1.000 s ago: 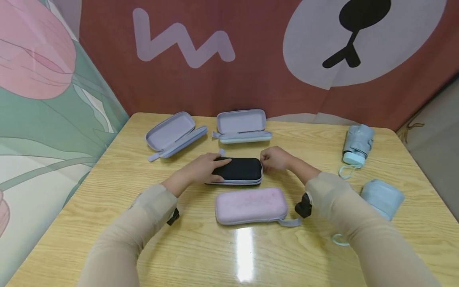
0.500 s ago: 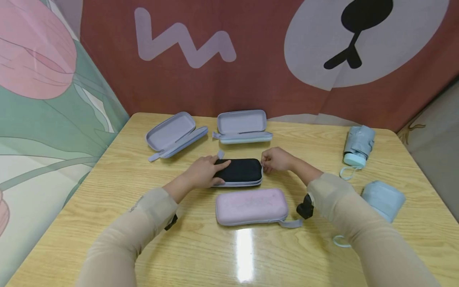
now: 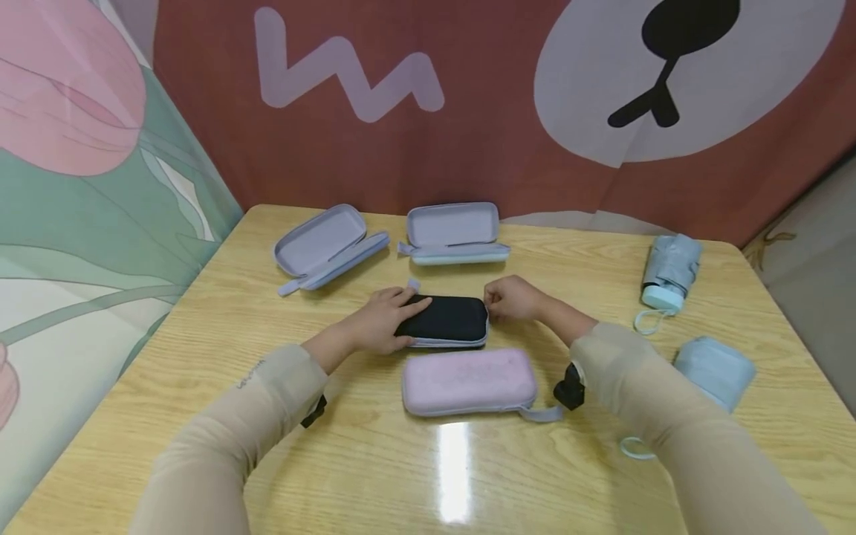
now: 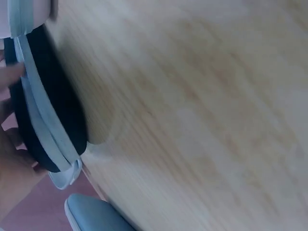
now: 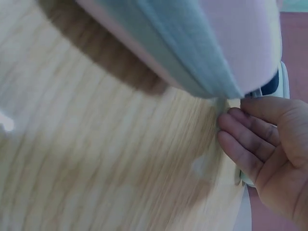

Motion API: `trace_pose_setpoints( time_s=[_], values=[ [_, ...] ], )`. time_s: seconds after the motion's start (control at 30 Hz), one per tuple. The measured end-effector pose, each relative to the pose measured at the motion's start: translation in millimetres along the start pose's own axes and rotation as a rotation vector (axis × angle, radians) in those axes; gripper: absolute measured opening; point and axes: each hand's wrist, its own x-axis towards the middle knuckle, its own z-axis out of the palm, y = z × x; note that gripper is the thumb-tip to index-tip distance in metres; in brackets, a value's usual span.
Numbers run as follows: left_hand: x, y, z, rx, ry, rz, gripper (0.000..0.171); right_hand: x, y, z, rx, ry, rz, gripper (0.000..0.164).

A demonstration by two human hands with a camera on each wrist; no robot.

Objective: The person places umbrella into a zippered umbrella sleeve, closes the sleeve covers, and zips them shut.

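Basically, black rectangular fabric-look zip case [image 3: 455,319] lengthwise between left hand [image 3: 380,321] gripping one end, right hand [image 3: 516,297] pinching at other

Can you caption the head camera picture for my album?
Left grip holds the black case, right grip at its end, pink case in front.

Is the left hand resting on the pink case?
No, the left hand rests on the black case, while the pink case lies nearer the person, with neither hand on it.
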Motion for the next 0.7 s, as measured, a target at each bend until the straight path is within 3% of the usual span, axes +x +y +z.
trace_pose_setpoints(
  time_s=[0.17,0.27,0.4,0.53,0.7],
  values=[
    [0.6,-1.9,2.4,-0.046,0.011,0.005,0.079,1.8,0.7,-0.3,0.059,-0.007,0.009,0.018],
    [1.3,-3.3,2.0,-0.096,0.032,0.007,0.076,3.3,-0.4,1.2,0.001,0.014,-0.012,0.017],
    [0.6,-5.7,0.7,-0.131,0.041,0.009,0.074,6.9,-5.2,3.9,-0.162,0.067,-0.055,0.02],
    [0.2,-6.1,-0.1,-0.08,0.039,0.016,0.074,13.8,-8.9,5.7,-0.3,0.106,-0.094,0.02],
    [1.5,-0.8,-1.8,0.046,0.018,-0.015,0.072,16.4,-8.9,3.0,-0.312,0.11,-0.074,0.019]
  ],
)
